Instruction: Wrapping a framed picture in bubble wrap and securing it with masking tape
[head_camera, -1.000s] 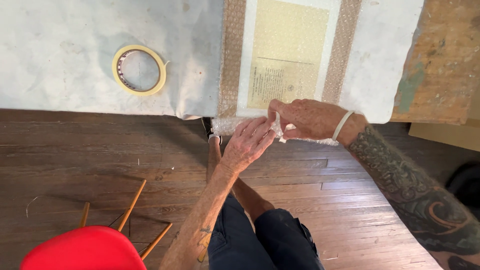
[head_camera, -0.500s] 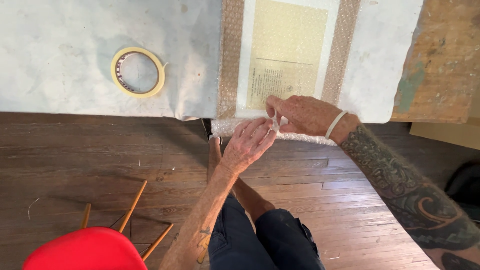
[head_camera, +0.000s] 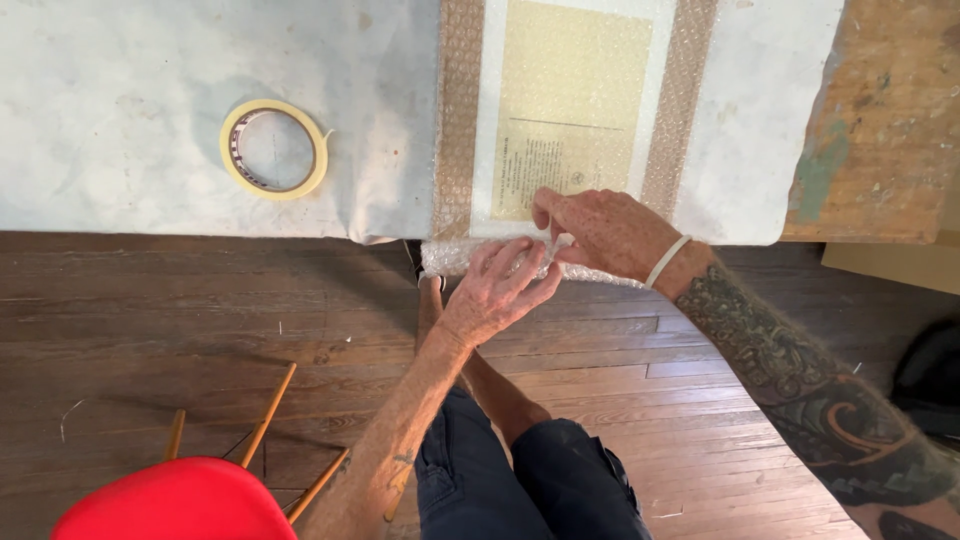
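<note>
A flat parcel wrapped in bubble wrap lies on the desk at its near edge; through the dimpled clear film shows a pale yellow rectangular sheet between two brown strips; the wrap's loose end hangs over the edge. The left hand, fingers spread, presses that overhanging wrap; the right hand pinches a small fold of it, thumb and finger together. A cream roll of tape lies well apart on the grey cloth; a red chair stands on the wooden floor.
</note>
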